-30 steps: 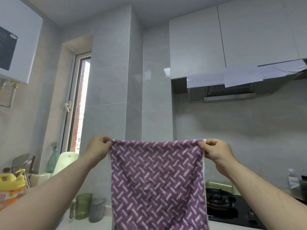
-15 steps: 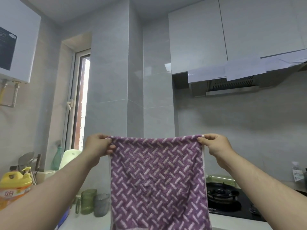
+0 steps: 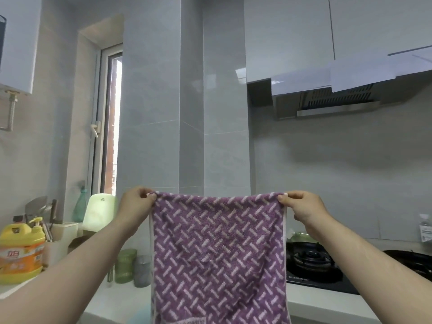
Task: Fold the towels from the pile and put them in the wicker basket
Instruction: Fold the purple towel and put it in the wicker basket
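A purple towel (image 3: pixel 217 253) with a pale woven dash pattern hangs flat in front of me, stretched out above the counter. My left hand (image 3: pixel 136 206) pinches its upper left corner. My right hand (image 3: pixel 304 209) pinches the upper right corner. The towel's lower edge runs out of the bottom of the frame. Neither the towel pile nor the wicker basket is in view.
A white counter (image 3: pixel 121 298) runs below. On its left stand a yellow detergent bottle (image 3: pixel 22 251), a utensil holder (image 3: pixel 62 232), a green cup (image 3: pixel 125 265) and a grey cup (image 3: pixel 142 270). A black gas hob (image 3: pixel 313 263) lies to the right under a range hood (image 3: pixel 332 99).
The view has tilted down a little, so more of the counter and hob show. Both hands keep their pinch on the towel's top corners at about the same height.
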Tool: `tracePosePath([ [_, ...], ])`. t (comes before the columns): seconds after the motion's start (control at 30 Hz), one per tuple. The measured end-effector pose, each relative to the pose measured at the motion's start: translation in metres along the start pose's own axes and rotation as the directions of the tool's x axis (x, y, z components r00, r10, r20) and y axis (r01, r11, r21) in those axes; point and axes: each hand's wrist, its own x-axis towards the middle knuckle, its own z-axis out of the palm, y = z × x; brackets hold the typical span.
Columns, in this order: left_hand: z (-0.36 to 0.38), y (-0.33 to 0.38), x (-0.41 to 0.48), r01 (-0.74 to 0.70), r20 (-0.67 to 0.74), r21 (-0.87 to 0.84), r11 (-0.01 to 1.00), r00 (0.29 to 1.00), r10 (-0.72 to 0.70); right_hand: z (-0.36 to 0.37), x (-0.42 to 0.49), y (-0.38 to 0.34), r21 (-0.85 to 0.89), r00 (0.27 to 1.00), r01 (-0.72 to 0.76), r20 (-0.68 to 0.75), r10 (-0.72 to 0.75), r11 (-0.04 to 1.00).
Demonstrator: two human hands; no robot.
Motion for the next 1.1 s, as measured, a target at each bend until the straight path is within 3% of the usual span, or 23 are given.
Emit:
tracePosePath([
  [0.1,0.007,-0.02,0.001,0.045,0.024,0.001,0.999,0.999,-0.045,0.008,0.002,0.015,-0.079,1.0,-0.016,0.02,0.018,0.997],
  [0.23,0.029,-0.055,0.004,0.244,0.035,-0.168,0.955,0.97,-0.241,0.028,0.012,0.048,0.007,0.988,-0.146,0.054,0.146,0.989],
  [0.3,0.044,-0.078,0.008,0.279,0.019,-0.166,0.946,0.96,-0.28,0.041,0.02,0.069,0.018,0.981,-0.188,0.055,0.187,0.982],
  [0.43,0.077,-0.12,0.014,0.257,0.022,-0.013,0.966,0.966,-0.257,0.066,0.032,0.116,0.015,0.967,-0.239,0.101,0.236,0.971],
  [0.6,0.126,-0.178,0.007,0.221,0.165,0.115,0.968,0.957,-0.238,0.096,0.038,0.178,0.045,0.902,-0.363,0.267,0.339,0.931],
  [0.87,0.183,-0.266,-0.008,0.222,0.293,0.238,0.946,0.912,-0.288,0.128,0.062,0.292,-0.101,0.849,-0.442,0.273,0.452,0.891],
  [0.93,0.19,-0.283,-0.015,0.178,0.368,0.32,0.93,0.882,-0.296,0.133,0.06,0.308,-0.228,0.847,-0.4,0.279,0.453,0.888],
  [1.0,0.195,-0.294,-0.023,0.075,0.469,0.417,0.906,0.836,-0.285,0.138,0.053,0.32,-0.445,0.861,-0.239,0.314,0.4,0.863],
  [1.03,0.197,-0.296,-0.027,-0.013,0.507,0.464,0.886,0.824,-0.254,0.141,0.049,0.325,-0.576,0.863,-0.086,0.365,0.35,0.813],
  [1.1,0.202,-0.297,-0.033,-0.223,0.569,0.556,0.801,0.804,-0.172,0.149,0.042,0.333,-0.74,0.816,0.278,0.518,0.255,0.612],
])
